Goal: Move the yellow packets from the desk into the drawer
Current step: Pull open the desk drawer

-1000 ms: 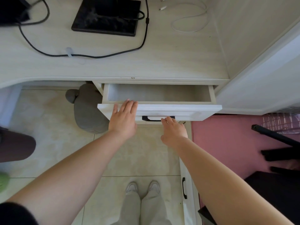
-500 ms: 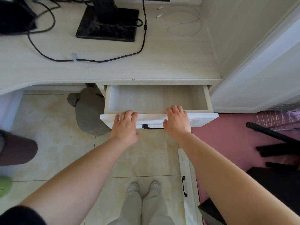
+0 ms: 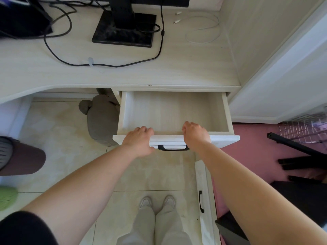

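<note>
Beyond the hands, tabletop (image 3: 177, 68): pale wood grain across the whole view, its front edge just above the open drawer.
Under the hands, floor (image 3: 62, 129): beige tiles; the person's two light shoes (image 3: 157, 202) stand well below the hands.
Right of the hands, pink mat (image 3: 247, 156): lies beside the tiles, with black bars on it further right.
Between the hands and the tabletop, drawer (image 3: 173, 110): pulled out, pale bottom in open view.
Far above the left hand, monitor stand (image 3: 123, 34): black base on the tabletop.
Left of the left hand, grey plush (image 3: 100, 121): on the floor under the tabletop, just beside the drawer's left wall.
Below the right forearm, white panel (image 3: 203, 191): narrow, standing edge-on, with a black pull.
Above the hands, black cable (image 3: 160, 50): loops across the tabletop round the stand.
Above the right hand, white cable (image 3: 203, 41): coiled near the tabletop's right wall.
Left hand (image 3: 139, 138): fingers curled over the drawer front's top edge, left of the handle (image 3: 172, 148).
Right hand (image 3: 195, 134): fingers curled over the same edge, covering the handle's right end.
Yellow packets: cannot tell where they lie from this view.
</note>
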